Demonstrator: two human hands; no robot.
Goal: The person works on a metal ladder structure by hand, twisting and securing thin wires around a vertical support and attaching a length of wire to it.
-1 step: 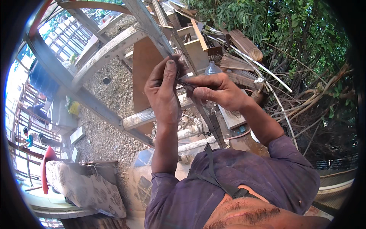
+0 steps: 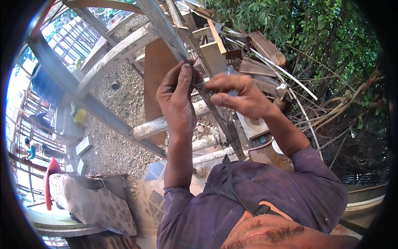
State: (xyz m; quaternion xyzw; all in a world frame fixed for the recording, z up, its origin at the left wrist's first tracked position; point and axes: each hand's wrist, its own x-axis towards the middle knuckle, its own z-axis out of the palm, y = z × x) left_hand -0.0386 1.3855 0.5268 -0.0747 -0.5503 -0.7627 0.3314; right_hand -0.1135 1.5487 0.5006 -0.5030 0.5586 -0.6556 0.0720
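My left hand (image 2: pixel 178 95) is raised in front of a weathered frame post (image 2: pixel 166 33), thumb up and fingers curled closed. Something thin and dark, perhaps wire, shows by its fingertips, but I cannot make out its kind. Just to the right, my right hand (image 2: pixel 246 97) is blurred slightly by motion. Its thumb and forefinger are apart, with a gap between them, and the forefinger tip is close to the left fingers. Behind both hands runs a dark, narrow upright (image 2: pixel 222 118) of the frame. Whether the left fingers touch the post is hidden.
A whitish crossbar (image 2: pixel 151 128) and a curved beam (image 2: pixel 118 54) span the frame over gravel (image 2: pixel 110 137). Boards and logs (image 2: pixel 265 47) are piled ahead, with a clear plastic bottle (image 2: pixel 232 74) near my right hand. Branches (image 2: pixel 336 112) crowd the right; a cloth-covered object (image 2: pixel 91 199) stands lower left.
My right thumb and forefinger have parted from a pinch at the dark thin thing, and the hand has shifted slightly. My left hand stays nearly still.
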